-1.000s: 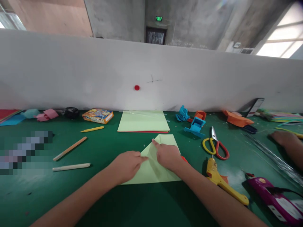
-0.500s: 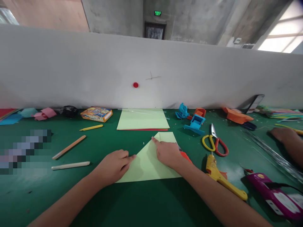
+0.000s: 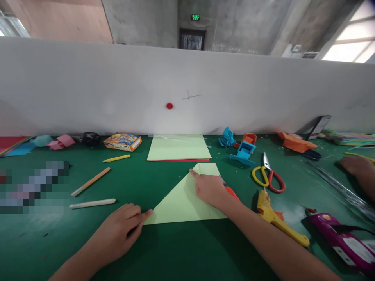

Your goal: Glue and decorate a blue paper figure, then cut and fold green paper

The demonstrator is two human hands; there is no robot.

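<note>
While a green sign reading "EXIT" glows above a doorway, a person's half-open left hand touches the left corner of a folded pale-green sheet lying on the green table; the right hand, also half-open, presses its upper-left edge, index finger outstretched. Lettering on the orange box is too small to read.

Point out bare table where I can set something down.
Free table: between the orange stick and the folded sheet; also below that sheet, between the forearms. Crowded: right of the right hand, where scissors and the yellow glue gun lie.
</note>
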